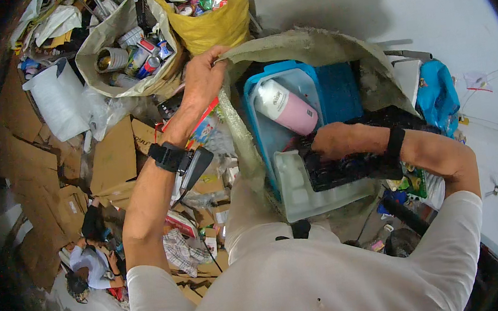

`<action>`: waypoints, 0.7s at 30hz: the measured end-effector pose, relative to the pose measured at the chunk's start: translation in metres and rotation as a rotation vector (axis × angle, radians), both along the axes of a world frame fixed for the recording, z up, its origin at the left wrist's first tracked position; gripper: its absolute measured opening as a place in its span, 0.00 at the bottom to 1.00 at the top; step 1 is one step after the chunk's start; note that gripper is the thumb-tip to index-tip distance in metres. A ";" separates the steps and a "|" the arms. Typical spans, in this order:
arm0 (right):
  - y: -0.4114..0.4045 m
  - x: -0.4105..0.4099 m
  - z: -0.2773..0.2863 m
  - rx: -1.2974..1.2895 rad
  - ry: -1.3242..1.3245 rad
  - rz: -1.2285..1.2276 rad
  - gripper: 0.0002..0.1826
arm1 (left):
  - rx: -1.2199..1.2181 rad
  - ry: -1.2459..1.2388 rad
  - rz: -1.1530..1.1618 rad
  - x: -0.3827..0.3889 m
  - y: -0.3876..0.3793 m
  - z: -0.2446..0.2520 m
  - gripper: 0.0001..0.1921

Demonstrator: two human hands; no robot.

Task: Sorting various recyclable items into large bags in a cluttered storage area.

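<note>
My left hand [206, 75] grips the rim of a large woven sack [242, 127], pulling it upright at its upper left. Inside the sack sit a blue-rimmed plastic bin [280, 68] and, lying in it, a white and pink bottle [287, 107]. My right hand [335, 141] is over the sack's mouth, its fingers curled at a black plastic tray [352, 171]; the fingertips are hidden, but it appears to hold the tray's edge. Below the black tray, a translucent moulded plastic tray [301, 199] slants across the sack's near side.
A pale sack [163, 85] of cans and a yellow sack [216, 29] of crushed cans stand beyond. Flattened cardboard [114, 160] and mixed scrap cover the left side. Another person [92, 267] is at the lower left. A blue plastic bag [437, 94] lies right of the sack.
</note>
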State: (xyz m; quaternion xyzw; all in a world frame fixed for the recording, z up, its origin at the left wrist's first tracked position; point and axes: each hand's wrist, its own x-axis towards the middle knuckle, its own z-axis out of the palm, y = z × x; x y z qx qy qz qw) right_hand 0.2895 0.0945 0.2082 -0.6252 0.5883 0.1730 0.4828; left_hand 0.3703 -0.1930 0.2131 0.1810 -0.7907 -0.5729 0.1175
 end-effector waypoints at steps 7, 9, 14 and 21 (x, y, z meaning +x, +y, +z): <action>-0.031 -0.041 -0.044 -0.560 0.259 -0.410 0.18 | -0.091 0.031 0.003 0.000 0.005 0.009 0.13; -0.037 -0.047 -0.053 -0.343 0.271 -0.510 0.27 | -0.204 -0.098 -0.004 -0.004 0.010 0.019 0.14; -0.032 -0.042 -0.085 -0.168 0.150 -0.750 0.48 | -0.674 -0.082 -0.023 -0.018 0.020 0.038 0.25; 0.008 -0.052 -0.143 -0.316 0.035 -0.927 0.49 | -0.845 0.148 -0.303 -0.062 0.088 0.058 0.30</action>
